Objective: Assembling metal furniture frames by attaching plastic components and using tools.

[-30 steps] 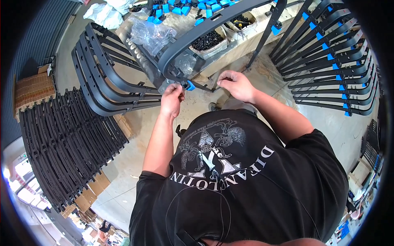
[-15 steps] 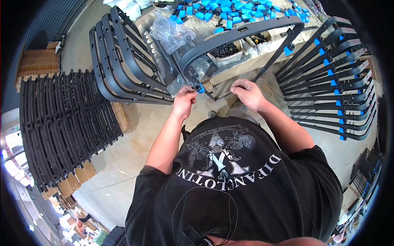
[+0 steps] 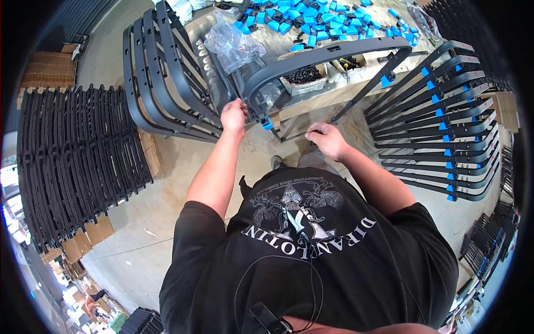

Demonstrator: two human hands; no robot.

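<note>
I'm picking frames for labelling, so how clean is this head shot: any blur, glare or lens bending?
Head view: strong fisheye bending toward a black rim; even light with soft shadows; left hand, right hand and the curved dark frame between them look sharp; bright washed-out patches at the far left edge; clear plastic bag shows some sheen.

Pale concrete floor [image 3: 183,161], cluttered wooden workbench [image 3: 325,97], daylight.

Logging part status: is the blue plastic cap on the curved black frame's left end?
On: blue plastic cap sits over curved black frame end.
</note>
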